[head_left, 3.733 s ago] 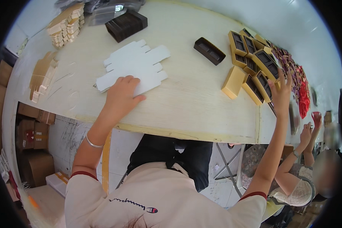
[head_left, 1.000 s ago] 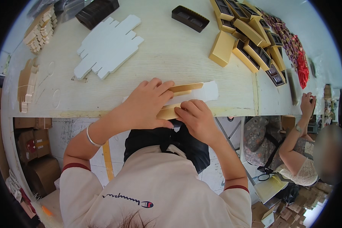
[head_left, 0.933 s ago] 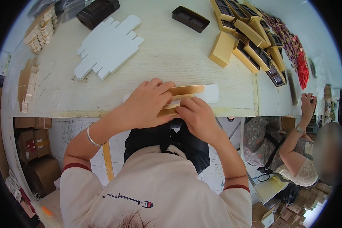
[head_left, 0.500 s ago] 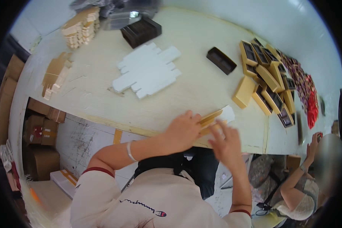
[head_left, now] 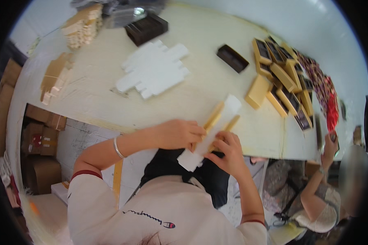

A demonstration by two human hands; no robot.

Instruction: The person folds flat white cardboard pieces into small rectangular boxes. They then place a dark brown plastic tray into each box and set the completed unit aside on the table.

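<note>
A half-folded cardboard box (head_left: 218, 128), white inside with gold side walls standing up, lies slantwise at the table's near edge. Its near end flap sticks out over my lap. My left hand (head_left: 183, 134) grips the left side wall with fingers bent. With fingers curled, my right hand (head_left: 228, 150) pinches the right wall near its lower end. Beyond the box is a stack of flat white box blanks (head_left: 153, 69). Farther off on the right a dark brown tray insert (head_left: 232, 58) lies alone.
Gold boxes with dark inserts (head_left: 284, 79) are heaped at the right, beside dark patterned and red ribbon-like material (head_left: 332, 112). Stacked brown inserts (head_left: 146, 29) and folded gold-and-white blanks (head_left: 82, 26) stand at the back left. At the lower right a co-worker's arm (head_left: 315, 179) reaches up.
The box is turned more upright and drawn toward me, its side walls now raised apart. My right hand has come down from above onto its right wall.
</note>
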